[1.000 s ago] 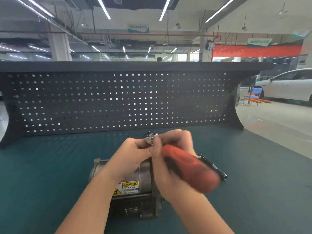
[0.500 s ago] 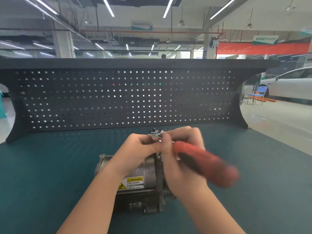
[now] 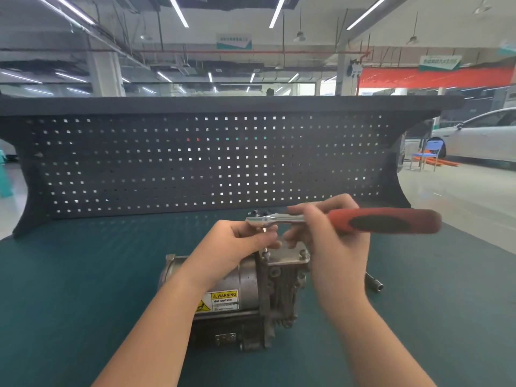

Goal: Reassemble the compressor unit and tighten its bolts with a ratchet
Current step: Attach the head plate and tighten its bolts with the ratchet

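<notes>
The grey metal compressor (image 3: 237, 294) lies on its side on the green bench mat, a yellow warning label facing me. Its flat cover plate (image 3: 290, 256) sits on top at the right end, with bolts standing at the corners. My right hand (image 3: 332, 241) grips the ratchet (image 3: 382, 222) near the neck of its red and black handle, which points right. My left hand (image 3: 237, 241) pinches the socket extension under the ratchet head (image 3: 262, 219), right above a bolt at the plate's left corner.
A dark socket extension (image 3: 374, 282) lies on the mat (image 3: 83, 275) just right of the compressor, partly behind my right forearm. A black pegboard (image 3: 195, 163) closes the back of the bench. Workshop floor, a blue chair and a white car lie beyond the bench's right edge.
The ratchet handle swung from pointing toward me at lower right to pointing straight right. The cover plate has come into sight below my hands. My left hand stayed at the ratchet head.
</notes>
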